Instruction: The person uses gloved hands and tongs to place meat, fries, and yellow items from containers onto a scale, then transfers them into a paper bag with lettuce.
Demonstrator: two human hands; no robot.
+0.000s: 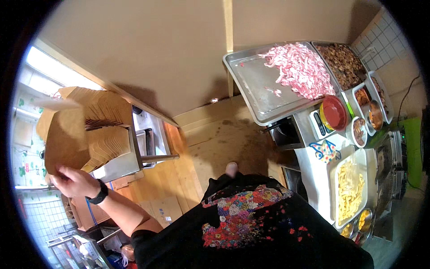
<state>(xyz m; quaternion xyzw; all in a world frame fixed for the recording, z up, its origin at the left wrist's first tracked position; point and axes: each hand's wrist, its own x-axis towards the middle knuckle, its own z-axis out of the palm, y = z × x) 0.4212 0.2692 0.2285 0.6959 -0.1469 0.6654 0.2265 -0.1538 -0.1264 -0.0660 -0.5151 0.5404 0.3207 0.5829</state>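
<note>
My left hand (77, 181), with a black band on its wrist, is closed on the lower edge of a brown kraft-paper food box (67, 139) at the far left. The box is tilted and slightly blurred. Right behind it stand nested stacks of the same paper boxes (109, 145) on a light-topped table (118, 167). My right hand does not show anywhere in the picture.
At the right, a metal tray (255, 89) holds raw sliced meat (300, 69). Near it are a dark chopped food tray (340, 65), a red bowl (334, 112) on a scale (319, 124), a white tray of yellow pieces (350, 190) and a cooking appliance (389, 157). Cardboard (224, 143) covers the floor.
</note>
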